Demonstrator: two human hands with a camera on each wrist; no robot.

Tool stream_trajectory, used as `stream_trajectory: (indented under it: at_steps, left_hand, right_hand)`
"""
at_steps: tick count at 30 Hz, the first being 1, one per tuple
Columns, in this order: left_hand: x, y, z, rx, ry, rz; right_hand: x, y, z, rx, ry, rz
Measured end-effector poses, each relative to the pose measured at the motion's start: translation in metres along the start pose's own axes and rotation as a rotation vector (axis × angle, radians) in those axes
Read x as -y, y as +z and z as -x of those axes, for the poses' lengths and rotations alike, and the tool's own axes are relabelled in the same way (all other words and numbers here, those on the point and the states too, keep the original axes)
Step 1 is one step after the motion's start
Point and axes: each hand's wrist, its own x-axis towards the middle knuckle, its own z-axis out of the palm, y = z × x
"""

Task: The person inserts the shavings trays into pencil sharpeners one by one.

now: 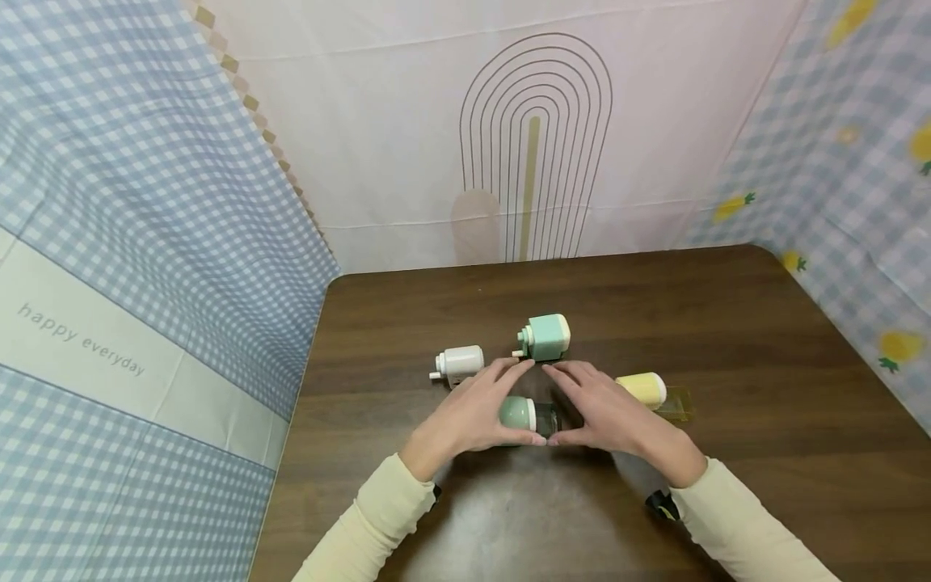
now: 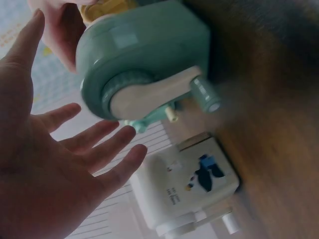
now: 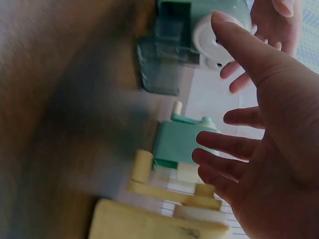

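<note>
A dark green crank pencil sharpener (image 1: 515,414) lies on the table between my hands, its clear dark drawer (image 1: 547,422) pulled out on the right side. Its pale crank arm (image 2: 152,95) with a green knob faces the left hand. My left hand (image 1: 468,410) curves loosely around the sharpener's left side, fingers spread and holding nothing. On the other side is my right hand (image 1: 612,414), fingers likewise relaxed and apart. Its thumb overlaps the sharpener's white face (image 3: 205,41) in the right wrist view. Both thumb tips nearly meet in front of the drawer.
A white sharpener (image 1: 463,361) with a dark printed figure lies beyond the left hand. Behind both hands is a mint sharpener (image 1: 549,337). To the right sits a yellow sharpener (image 1: 643,390), its clear yellow drawer (image 1: 678,402) out. Fabric curtains (image 1: 393,145) border the brown table (image 1: 764,339).
</note>
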Motion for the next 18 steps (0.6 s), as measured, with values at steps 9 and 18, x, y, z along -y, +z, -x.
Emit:
stream_trajectory:
  at_steps: [9,18]
  left_hand:
    - [0.002,0.018,0.001,0.075,-0.030,-0.069]
    - [0.006,0.027,-0.004,0.092,-0.039,-0.136]
  right_hand:
    - [0.008,0.011,0.000,0.034,-0.015,0.066]
    - [0.012,0.016,-0.002,0.080,-0.019,0.079]
